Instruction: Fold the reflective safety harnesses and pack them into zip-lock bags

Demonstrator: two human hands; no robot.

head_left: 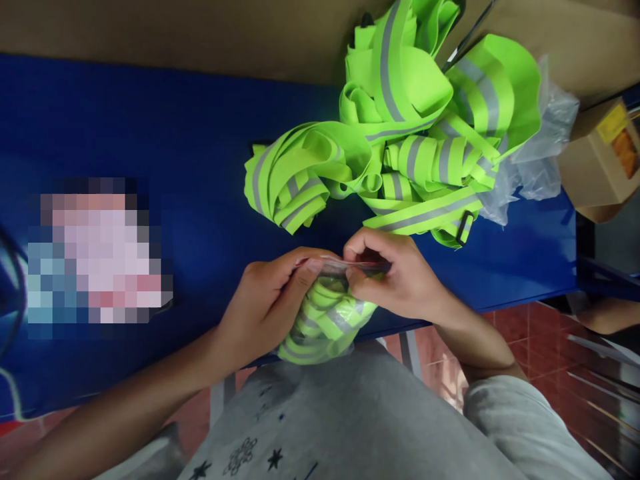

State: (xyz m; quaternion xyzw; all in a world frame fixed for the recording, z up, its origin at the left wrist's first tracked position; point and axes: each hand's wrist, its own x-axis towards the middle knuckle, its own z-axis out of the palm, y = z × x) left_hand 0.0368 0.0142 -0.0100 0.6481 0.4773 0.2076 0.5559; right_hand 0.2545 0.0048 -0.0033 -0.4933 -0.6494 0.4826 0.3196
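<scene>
A clear plastic bag (325, 333) with a neon-yellow reflective strap coiled inside sits at the table's near edge, against my shirt. My left hand (273, 300) grips the left side of the bag's top edge, thumb pressed over it. With thumb and fingertips, my right hand (395, 273) pinches the same top edge toward its right end. A thin reddish line runs along that edge between the hands. Just beyond them lies a heap of loose neon-yellow straps (410, 87) with grey reflective stripes. A black buckle (465, 228) shows at the heap's near right.
The blue table (200, 133) meets a brown board (175, 33) at the back. Crumpled clear bags (543, 153) and a cardboard box (603, 160) stand at the right. A blurred-out item (105, 253) lies on the left. Another person's arm (610, 315) shows at the right edge.
</scene>
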